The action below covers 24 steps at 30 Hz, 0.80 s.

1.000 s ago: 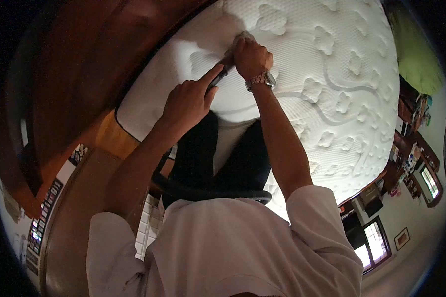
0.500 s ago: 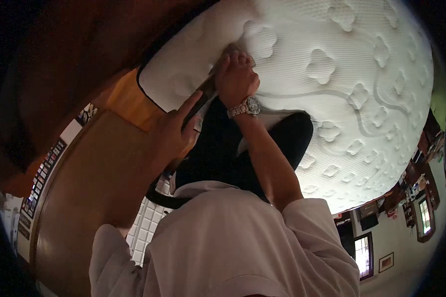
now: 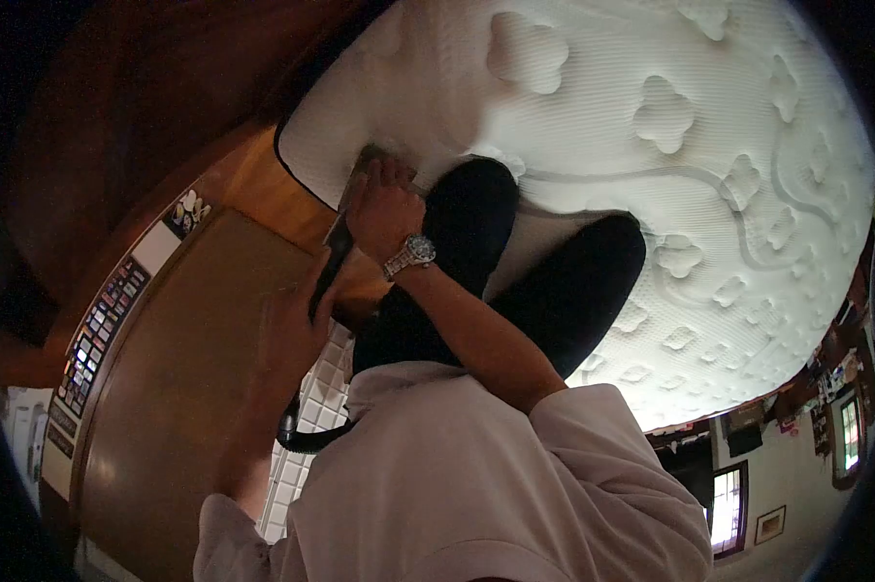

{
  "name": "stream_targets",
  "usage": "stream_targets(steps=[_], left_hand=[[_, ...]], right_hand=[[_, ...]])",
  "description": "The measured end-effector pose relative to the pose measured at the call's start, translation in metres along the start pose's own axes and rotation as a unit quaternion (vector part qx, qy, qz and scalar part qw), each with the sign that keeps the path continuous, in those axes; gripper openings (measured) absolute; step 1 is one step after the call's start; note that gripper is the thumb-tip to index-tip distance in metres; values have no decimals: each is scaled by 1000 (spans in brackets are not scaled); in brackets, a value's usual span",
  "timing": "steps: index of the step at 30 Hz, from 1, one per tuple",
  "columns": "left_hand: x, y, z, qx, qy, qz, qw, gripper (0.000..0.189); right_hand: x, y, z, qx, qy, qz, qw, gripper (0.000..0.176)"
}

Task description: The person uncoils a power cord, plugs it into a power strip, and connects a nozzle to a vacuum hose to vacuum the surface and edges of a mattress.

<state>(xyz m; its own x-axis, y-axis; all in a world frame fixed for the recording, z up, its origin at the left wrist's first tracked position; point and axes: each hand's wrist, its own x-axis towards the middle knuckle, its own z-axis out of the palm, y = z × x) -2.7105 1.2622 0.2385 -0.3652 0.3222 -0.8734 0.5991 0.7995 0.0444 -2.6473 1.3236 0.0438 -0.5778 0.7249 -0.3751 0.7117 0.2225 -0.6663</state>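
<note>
My right hand (image 3: 384, 209), with a metal watch on its wrist, presses down on the flat brownish head of a long dark tool (image 3: 368, 160) at the mattress edge. My left hand (image 3: 302, 310) is wrapped around the tool's black handle (image 3: 333, 267), lower and to the left. What kind of tool it is I cannot tell. Beneath its head lies the white quilted mattress (image 3: 593, 126), patterned with raised flower shapes. My knees in black trousers (image 3: 471, 209) rest on the mattress, just right of my right hand.
A brown panel (image 3: 185, 359) stands along the left, beside a strip with rows of small pictures (image 3: 98, 335). White tiles (image 3: 297, 436) show below my left arm, near a black strap or hose (image 3: 307, 441). Windows (image 3: 729, 509) and a framed picture (image 3: 770, 525) are at the lower right.
Both hands and the tool have moved left and down in view, closer to the mattress edge, with the tool still held. The mattress and knees appear shifted right as the view moved.
</note>
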Motion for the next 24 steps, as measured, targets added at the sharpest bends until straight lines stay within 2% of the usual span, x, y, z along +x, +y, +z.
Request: stream_targets(steps=[1,3,5,6,9,11,13,15,16,17,19,20,21,22,23,24], left_hand=[[-1,-8,9,-29,31,1,999,56],[-8,-20,24,-57,57,1,997,56],[-9,-29,34,-58,118,68,989,55],[-12,-36,40,-55,122,68,989,55],[-25,-42,43,-47,139,48,988,54],[-30,-30,32,-85,75,-57,992,53],[-32,-31,34,-69,101,-24,992,52],[-34,-17,25,-53,122,15,991,52],[-37,-10,16,-55,98,-22,993,52],[-41,-1,7,-55,75,-60,994,51],[-45,-6,5,-29,90,-33,995,51],[-45,-5,4,-9,103,-20,994,51],[-50,21,-16,-3,106,-12,994,51],[-59,63,-48,69,106,-30,991,51],[-65,68,-58,107,110,-37,988,51],[-70,73,-68,144,113,-45,982,51]], right_hand=[[0,-1,5,4,1,-1,1000,45],[-3,-4,2,55,-73,42,995,46],[-14,-5,8,43,-78,29,996,46],[-21,-6,15,31,-88,16,995,47],[-34,-15,38,45,-96,6,994,48],[-39,-16,48,53,-117,-5,992,48],[-31,-9,49,50,-126,-15,991,48],[-22,-6,27,118,-341,-45,932,49],[-21,-4,19,118,-331,-39,935,49],[-22,-4,18,177,-327,-19,928,48],[-20,-3,16,238,-306,0,922,48],[-20,-4,15,224,-277,-19,934,48],[-22,-5,15,210,-249,-38,945,49],[-26,-7,20,213,-241,-37,946,49],[-30,-11,22,150,-26,-63,986,49],[-32,-11,24,78,190,-86,975,48]])
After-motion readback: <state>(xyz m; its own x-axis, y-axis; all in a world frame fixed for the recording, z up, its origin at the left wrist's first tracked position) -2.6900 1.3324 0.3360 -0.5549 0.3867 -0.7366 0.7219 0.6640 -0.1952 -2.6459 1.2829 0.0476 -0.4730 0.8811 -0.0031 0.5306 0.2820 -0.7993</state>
